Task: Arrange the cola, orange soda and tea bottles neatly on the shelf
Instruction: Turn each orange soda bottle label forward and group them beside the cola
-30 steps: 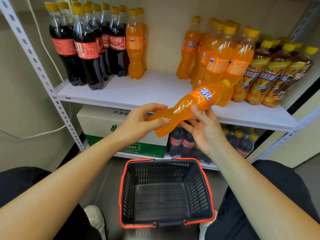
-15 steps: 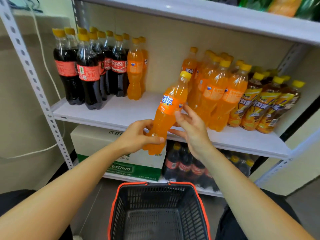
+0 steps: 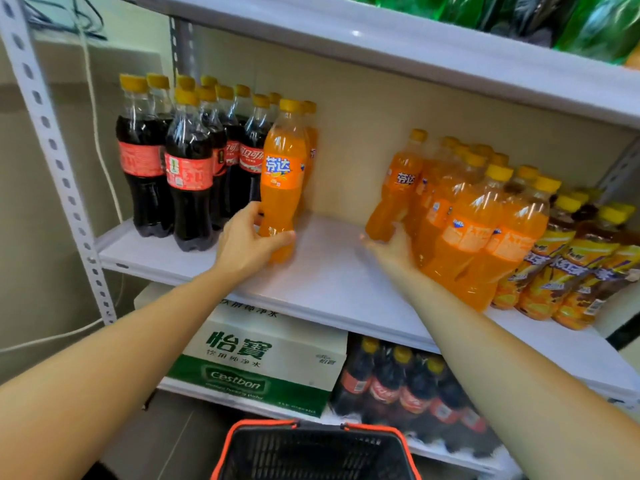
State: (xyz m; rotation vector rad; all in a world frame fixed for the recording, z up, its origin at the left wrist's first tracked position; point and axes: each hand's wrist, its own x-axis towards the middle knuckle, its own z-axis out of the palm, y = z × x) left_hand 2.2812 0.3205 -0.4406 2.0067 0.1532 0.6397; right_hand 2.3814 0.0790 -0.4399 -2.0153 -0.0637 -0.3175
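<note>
My left hand (image 3: 247, 241) grips the lower part of an orange soda bottle (image 3: 283, 178) that stands upright on the white shelf (image 3: 329, 271), right beside the cola bottles (image 3: 188, 168) at the left. My right hand (image 3: 394, 249) reaches to the group of orange soda bottles (image 3: 464, 220) on the right and touches the base of the leftmost one (image 3: 394, 192); its fingers are partly hidden behind that bottle. Tea bottles (image 3: 571, 265) with yellow caps lean at the far right. Another orange soda bottle (image 3: 311, 143) stands behind the one I hold.
A gap of bare shelf lies between the two orange soda groups. Below sit a green and white water carton (image 3: 263, 362) and more cola bottles (image 3: 408, 389). A black basket with an orange rim (image 3: 311, 448) is beneath me. Green bottles (image 3: 588, 26) fill the upper shelf.
My left hand carried the orange soda bottle left and stood it upright beside the cola. My right hand let go of it and moved right to the other orange soda group.
</note>
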